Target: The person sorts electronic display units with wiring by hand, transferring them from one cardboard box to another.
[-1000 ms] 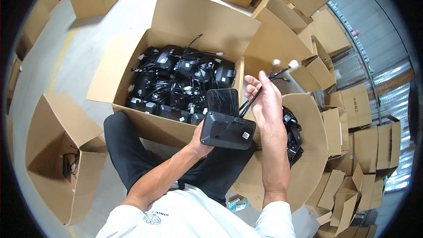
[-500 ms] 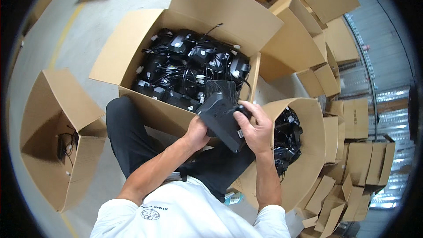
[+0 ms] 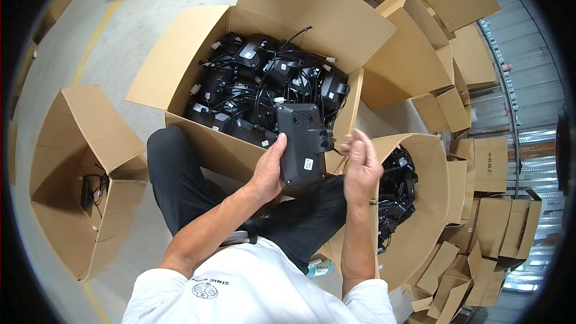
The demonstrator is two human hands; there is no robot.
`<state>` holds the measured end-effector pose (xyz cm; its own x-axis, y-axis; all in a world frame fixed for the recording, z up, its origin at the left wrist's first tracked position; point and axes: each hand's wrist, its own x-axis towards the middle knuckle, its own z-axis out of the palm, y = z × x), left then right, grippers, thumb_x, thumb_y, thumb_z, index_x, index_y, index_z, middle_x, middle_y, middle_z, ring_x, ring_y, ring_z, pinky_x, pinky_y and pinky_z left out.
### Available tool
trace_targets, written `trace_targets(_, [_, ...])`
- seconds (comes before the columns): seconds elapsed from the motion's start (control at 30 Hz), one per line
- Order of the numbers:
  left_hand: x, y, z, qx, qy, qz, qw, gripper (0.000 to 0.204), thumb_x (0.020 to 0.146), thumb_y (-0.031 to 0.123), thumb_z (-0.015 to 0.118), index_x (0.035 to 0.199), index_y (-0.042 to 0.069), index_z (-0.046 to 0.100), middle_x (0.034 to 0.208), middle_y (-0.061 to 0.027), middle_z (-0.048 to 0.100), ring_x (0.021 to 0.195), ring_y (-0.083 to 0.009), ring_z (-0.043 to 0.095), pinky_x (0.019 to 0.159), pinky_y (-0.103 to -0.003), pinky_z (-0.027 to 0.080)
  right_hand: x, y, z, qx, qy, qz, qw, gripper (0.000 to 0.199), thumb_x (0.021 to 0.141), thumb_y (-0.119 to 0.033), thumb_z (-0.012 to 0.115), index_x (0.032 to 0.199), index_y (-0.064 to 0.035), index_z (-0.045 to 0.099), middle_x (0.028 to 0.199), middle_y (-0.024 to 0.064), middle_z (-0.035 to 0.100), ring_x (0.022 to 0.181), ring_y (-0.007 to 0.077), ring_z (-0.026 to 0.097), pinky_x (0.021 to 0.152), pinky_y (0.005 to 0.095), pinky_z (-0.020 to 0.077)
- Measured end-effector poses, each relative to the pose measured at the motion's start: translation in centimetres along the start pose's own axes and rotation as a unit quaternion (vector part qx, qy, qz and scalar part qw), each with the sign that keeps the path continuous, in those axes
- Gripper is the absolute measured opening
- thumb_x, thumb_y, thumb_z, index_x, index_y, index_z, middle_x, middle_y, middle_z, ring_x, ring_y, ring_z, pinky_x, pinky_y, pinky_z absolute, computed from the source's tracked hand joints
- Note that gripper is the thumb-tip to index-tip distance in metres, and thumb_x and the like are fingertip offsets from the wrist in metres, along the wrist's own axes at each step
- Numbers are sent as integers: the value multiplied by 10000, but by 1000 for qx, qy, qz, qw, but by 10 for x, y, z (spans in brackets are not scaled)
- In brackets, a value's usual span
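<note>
Black plastic device [image 3: 302,143], flat and roughly rectangular with a small white label near its lower end, sits upright in my left hand [image 3: 269,171]. My thumb and fingers clasp its left edge, so that hand is closed around the device and carries all its weight. It hangs just above my lap, in front of the near wall of the big open carton [image 3: 180,66] at twelve o'clock from my hands.

My right hand [image 3: 362,165] is at three o'clock from the device, just beside its right edge near the little round sockets there. The fingers are loosely curled and spread, gripping nothing that I can see; whether the fingertips brush the device I cannot tell.

The big carton is packed with more black devices and tangled black cables [image 3: 264,84] with white plug ends. At four o'clock a second open box [image 3: 432,204] holds another heap of the same black units. At nine o'clock a third carton [image 3: 90,144] stands open with a single dark unit and cable inside. Folded cardboard boxes [image 3: 480,246] are stacked from one to five o'clock on the grey concrete floor [image 3: 78,36].
</note>
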<state>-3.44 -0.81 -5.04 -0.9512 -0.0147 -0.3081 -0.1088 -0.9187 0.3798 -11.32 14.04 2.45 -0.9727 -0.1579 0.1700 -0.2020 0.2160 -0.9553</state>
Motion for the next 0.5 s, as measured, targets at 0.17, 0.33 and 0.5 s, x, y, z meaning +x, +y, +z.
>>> trace_targets(0.17, [2, 2, 16, 10, -13, 22, 1000, 569, 1074, 495, 372, 1379, 27, 482, 1305, -119, 598, 1179, -202, 608, 1018, -373, 517, -25, -14, -10, -342, -175, -363, 849, 588, 772, -205, 832, 1282, -22, 605, 1338, 172, 576, 1234, 390, 540, 1039, 484, 453])
trace_targets(0.33, [-21, 10, 41, 260, -73, 106, 957, 556, 1084, 428, 395, 1431, -5, 436, 1330, -119, 571, 1174, -164, 600, 1015, -352, 502, -23, 17, -22, -347, -82, -462, 812, 599, 781, -9, 720, 1344, 18, 517, 1361, 197, 557, 1207, 403, 554, 1037, 502, 470])
trace_targets(0.5, [0, 51, 26, 385, -28, 195, 902, 472, 988, 213, 660, 1352, -60, 536, 1203, -144, 651, 1061, -179, 659, 932, -337, 532, -26, -1, -30, -41, 38, -41, 998, 561, 902, -253, 752, 1314, 44, 513, 1212, 105, 613, 1095, 213, 617, 947, 362, 508])
